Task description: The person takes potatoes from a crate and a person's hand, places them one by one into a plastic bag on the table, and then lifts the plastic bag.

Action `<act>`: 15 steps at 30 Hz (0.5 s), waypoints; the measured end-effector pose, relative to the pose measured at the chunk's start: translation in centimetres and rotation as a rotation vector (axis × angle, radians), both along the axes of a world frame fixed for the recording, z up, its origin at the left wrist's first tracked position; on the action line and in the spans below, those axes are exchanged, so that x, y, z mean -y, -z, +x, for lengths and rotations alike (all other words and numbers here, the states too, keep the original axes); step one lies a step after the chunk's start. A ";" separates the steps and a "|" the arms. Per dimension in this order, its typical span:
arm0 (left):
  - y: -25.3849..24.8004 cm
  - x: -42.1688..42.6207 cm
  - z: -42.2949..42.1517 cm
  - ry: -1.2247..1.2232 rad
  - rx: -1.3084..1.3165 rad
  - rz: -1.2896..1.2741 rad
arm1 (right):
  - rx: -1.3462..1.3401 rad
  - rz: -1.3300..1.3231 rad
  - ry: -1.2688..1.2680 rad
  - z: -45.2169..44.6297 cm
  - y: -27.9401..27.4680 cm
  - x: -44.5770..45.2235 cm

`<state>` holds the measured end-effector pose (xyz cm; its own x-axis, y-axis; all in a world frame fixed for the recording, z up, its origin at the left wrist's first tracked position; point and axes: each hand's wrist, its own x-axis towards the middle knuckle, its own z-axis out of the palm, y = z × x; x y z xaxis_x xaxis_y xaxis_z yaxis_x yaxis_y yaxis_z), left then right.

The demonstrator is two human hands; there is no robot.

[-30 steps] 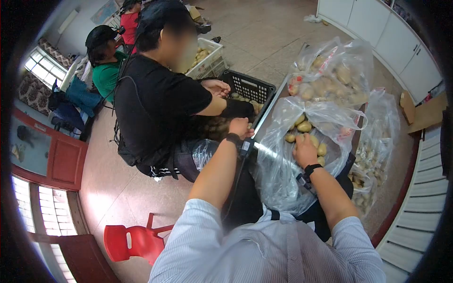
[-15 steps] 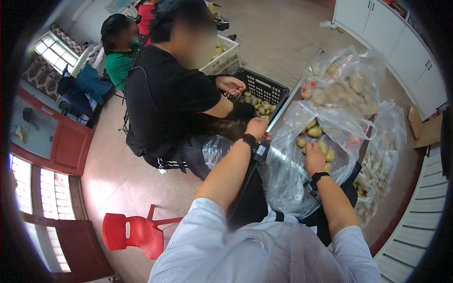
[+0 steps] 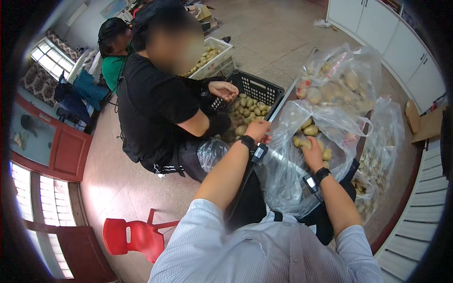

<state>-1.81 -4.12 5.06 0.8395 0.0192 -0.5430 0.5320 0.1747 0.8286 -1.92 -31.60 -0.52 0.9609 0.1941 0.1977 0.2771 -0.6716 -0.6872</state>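
My right hand (image 3: 312, 153) reaches into the mouth of an open clear plastic bag (image 3: 285, 162), its fingers closed around a potato (image 3: 299, 141). More potatoes (image 3: 310, 130) lie in the bag around that hand. At the bag's left side, by the metal edge of a low table (image 3: 285, 100), my left hand (image 3: 259, 131) has curled fingers; what they hold, if anything, is hidden. Just beyond it stands a black crate (image 3: 258, 86) with many potatoes (image 3: 248, 108) inside. I wear a dark band with a small device on each wrist.
A co-worker in black (image 3: 158, 99) sits at left, one hand (image 3: 223, 90) over the crate. Behind is a white crate (image 3: 222, 62) of potatoes. More filled bags (image 3: 347, 80) sit ahead and at right. A red chair (image 3: 141, 238) stands lower left, white cabinets (image 3: 382, 33) upper right.
My right hand has lifted slightly up and left, now with a potato at its fingers. My left hand stays near the table edge. The view has shifted, showing more of the crates.
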 end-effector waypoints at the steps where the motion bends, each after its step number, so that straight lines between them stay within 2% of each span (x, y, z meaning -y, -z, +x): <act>1: -0.2 0.1 0.0 0.004 -0.001 0.001 | -0.196 0.136 -0.004 0.2 -0.2 -0.4; 2: -0.4 0.2 -0.1 0.026 -0.009 -0.023 | -0.391 0.274 -0.009 0.2 -0.4 -0.8; 3: -0.5 0.4 -0.2 0.049 -0.017 -0.047 | -0.391 0.277 -0.004 0.1 -0.6 -1.2; 5: -0.9 1.0 -0.5 0.057 -0.024 -0.031 | -0.743 0.615 -0.034 -0.7 -2.7 -2.6; 7: -1.3 1.5 -0.6 0.067 -0.034 -0.017 | -0.777 0.626 -0.076 -1.5 -4.6 -3.5; 9: -1.7 1.4 -0.6 0.220 -0.042 -0.008 | -0.798 0.696 -0.190 -1.5 -4.2 -4.0; 15: -3.4 2.2 -0.8 0.448 -0.084 -0.048 | -0.835 0.724 -0.187 -2.3 -7.1 -5.7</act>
<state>-2.64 -6.36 8.46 0.7121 -0.3627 -0.6011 0.6288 -0.0513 0.7759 -4.24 -25.91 6.55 0.8130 0.4494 -0.3702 -0.3984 -0.0343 -0.9166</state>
